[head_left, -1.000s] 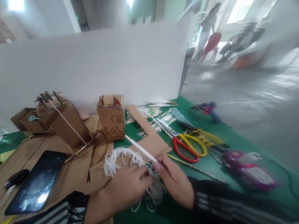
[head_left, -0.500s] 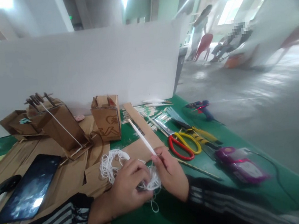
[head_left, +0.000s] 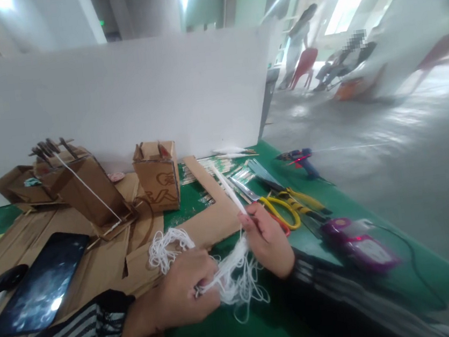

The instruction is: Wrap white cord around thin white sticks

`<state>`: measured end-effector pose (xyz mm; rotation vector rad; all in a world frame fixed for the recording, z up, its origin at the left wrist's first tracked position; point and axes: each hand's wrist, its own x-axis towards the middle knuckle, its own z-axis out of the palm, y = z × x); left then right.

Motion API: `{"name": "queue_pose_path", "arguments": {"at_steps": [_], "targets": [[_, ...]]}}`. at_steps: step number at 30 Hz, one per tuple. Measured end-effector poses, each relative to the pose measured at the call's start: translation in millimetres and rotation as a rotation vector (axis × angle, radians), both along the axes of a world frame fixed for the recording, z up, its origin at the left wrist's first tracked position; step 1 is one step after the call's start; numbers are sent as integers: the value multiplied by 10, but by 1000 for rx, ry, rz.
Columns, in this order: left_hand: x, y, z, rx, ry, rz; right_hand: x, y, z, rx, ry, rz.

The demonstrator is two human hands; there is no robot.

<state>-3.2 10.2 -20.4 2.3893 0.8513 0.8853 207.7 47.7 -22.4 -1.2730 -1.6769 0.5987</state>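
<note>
"What have you got in your hands?"

"My left hand (head_left: 189, 289) is curled tight around strands of white string (head_left: 241, 280), lower centre of the frame. My right hand (head_left: 268, 239) pinches one white stick (head_left: 231, 192) between thumb and fingers, its tip pointing up and left."

"And around you?"

"One phone (head_left: 39, 284) at lower left, one upright cardboard box (head_left: 157, 181) left of centre. Toward the right, one pair of scissors (head_left: 281, 212), one pair of pliers (head_left: 305, 202) and one glue gun (head_left: 298, 159) on the green surface (head_left: 211, 335)."

"How does the string look?"

"Thin, limp and tangled. Loops dangle between my hands; a second clump (head_left: 168, 246) lies just past my left knuckles. I can't tell whether they join."

"Any writing?"

"Brown marks on the box's front, but I can't read them."
</note>
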Motion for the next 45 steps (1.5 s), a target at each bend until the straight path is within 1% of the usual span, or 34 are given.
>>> {"name": "queue_pose_path", "arguments": {"at_steps": [3,5,8,10,12,14,15,16,18,20,24,28,30,33,36,40,45], "targets": [[-35,-2,49,-9,182,78,39,43,19,-19,31,-58],[-45,17,115,15,302,161,49,58,24,-28,49,-66],[-41,53,215,186,485,278,13,35,19,-76,107,-11],[-24,64,244,325,584,296,-45,-7,12,-153,184,58],[3,61,221,434,596,289,-115,-60,5,-223,260,118],[36,53,149,498,521,261,-183,-109,-6,-277,323,172],[52,49,102,496,463,232,-212,-130,-15,-294,349,199],[66,46,53,464,400,195,-237,-147,-26,-305,366,227],[87,43,-32,341,279,131,-271,-171,-52,-312,377,273],[98,43,-83,212,179,109,-284,-182,-79,-304,358,286],[102,37,-84,53,-12,124,-269,-180,-101,-283,321,246],[109,34,-43,-9,-151,124,-231,-165,-86,-244,278,188],[113,35,-31,-6,-159,146,-214,-161,-75,-194,246,146],[120,36,-29,1,-129,215,-205,-174,-60,-81,192,86],[139,34,-43,-19,-88,293,-229,-209,-56,-17,152,93],[181,33,-64,-56,-32,332,-295,-251,-91,-33,133,141],[212,20,-85,-124,-33,326,-316,-242,-131,-61,138,112]]}}
